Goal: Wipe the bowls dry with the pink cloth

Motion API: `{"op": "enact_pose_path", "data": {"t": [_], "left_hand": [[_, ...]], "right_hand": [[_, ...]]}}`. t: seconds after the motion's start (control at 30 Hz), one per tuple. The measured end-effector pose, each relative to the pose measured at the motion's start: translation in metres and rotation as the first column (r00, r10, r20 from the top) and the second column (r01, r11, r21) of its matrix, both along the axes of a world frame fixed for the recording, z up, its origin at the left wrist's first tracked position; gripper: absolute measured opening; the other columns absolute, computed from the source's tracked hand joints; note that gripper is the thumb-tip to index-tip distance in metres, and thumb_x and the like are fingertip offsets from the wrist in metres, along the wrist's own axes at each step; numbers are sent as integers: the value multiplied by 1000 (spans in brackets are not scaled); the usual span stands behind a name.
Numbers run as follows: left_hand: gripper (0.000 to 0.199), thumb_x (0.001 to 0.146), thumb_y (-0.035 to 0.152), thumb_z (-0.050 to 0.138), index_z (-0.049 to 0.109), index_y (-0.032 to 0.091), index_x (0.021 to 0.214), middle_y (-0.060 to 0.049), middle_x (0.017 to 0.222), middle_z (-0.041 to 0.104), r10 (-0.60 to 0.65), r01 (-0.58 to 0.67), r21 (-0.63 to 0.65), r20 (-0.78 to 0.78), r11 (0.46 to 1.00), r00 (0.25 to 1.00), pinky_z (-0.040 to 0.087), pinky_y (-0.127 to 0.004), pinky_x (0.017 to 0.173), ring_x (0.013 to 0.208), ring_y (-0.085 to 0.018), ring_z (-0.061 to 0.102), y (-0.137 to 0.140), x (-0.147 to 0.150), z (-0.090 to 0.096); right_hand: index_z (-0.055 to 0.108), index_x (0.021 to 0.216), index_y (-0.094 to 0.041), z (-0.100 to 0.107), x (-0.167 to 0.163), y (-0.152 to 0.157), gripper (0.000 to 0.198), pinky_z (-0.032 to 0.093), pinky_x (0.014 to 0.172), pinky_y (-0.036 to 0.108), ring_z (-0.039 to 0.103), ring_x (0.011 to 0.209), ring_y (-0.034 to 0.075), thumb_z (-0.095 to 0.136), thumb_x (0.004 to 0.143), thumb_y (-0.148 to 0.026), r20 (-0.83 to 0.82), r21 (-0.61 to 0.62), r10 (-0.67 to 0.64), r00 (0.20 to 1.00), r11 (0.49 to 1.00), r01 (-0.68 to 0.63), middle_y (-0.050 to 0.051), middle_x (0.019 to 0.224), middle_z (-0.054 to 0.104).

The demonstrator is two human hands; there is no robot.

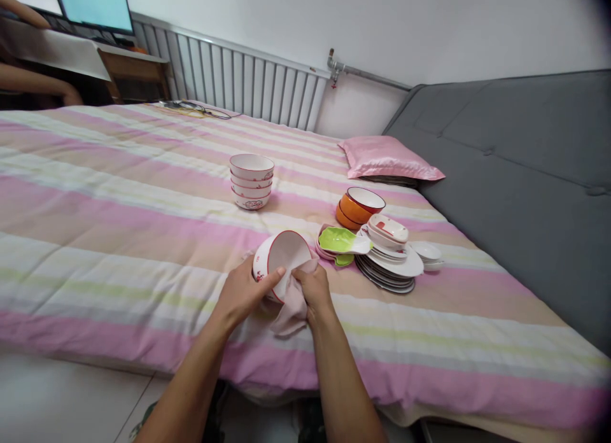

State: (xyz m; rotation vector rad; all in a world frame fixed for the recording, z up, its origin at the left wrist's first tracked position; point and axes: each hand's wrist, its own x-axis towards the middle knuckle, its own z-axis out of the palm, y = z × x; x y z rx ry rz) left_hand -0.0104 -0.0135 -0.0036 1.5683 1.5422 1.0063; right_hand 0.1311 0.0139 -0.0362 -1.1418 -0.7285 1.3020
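A white bowl (286,252) with a red rim is held tilted just above the near part of the striped bed (143,239), its mouth turned up and partly toward the viewer. The wall is gripped by the left hand (242,287): the thumb is laid over the rim onto the inner face, and the other fingers are set around the outside (largely hidden from view). By the right hand (315,287) a pale pink cloth (292,306) is pinched, the fingers clamped on its folds; part of it is pressed over the bowl's right rim and into the cavity, and the rest hangs below the hand.

Beyond the bowl, a stack of white bowls (252,182) is stood upright on the bed; four are counted, nested one in another, and the white interior of the uppermost is visible. To the right, two orange bowls (358,210) are nested, white inside. Nearer, a green leaf-shaped dish (337,239) is rested on pink dishes (324,254). Beside these, dark-edged plates (382,279) are piled with white plates above, topped by small rectangular dishes (389,228) (a red pattern is noted inside the upper one). Small white dishes (426,251) are placed at the pile's right.
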Motion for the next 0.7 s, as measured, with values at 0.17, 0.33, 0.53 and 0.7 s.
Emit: {"op": "enact_pose_path", "data": {"t": [0.17,0.33,0.53,0.7], "left_hand": [[60,73,64,52,63,14,105,-12,101,68,41,-41,-2,21,999,999,47,-37,79,94,-30,62,1,0,-1],[58,72,63,52,66,13,97,-11,92,69,111,-112,-1,78,994,991,47,-34,71,87,-29,62,3,-2,-3],[57,70,65,49,67,12,83,-10,74,68,255,-249,-59,136,967,957,45,-32,60,72,-25,61,5,-6,-10],[55,70,62,49,67,13,88,-9,79,69,303,-302,-23,103,953,947,44,-31,60,74,-25,61,6,-10,-12]], "right_hand": [[65,88,-15,-6,-1,3,30,50,64,26,64,66,16,63,60,-24,-23,38,-24,999,999,25,2,79,71],[65,87,-14,-13,-1,6,31,48,64,25,61,66,15,63,69,-39,65,51,-48,997,998,44,2,74,68],[61,77,-16,-12,4,7,33,45,60,23,56,64,13,56,77,-48,136,136,-131,982,984,112,-1,66,61],[59,82,-17,-8,7,10,34,45,63,22,59,73,15,57,76,-50,68,153,-240,968,962,227,0,71,62]]}}
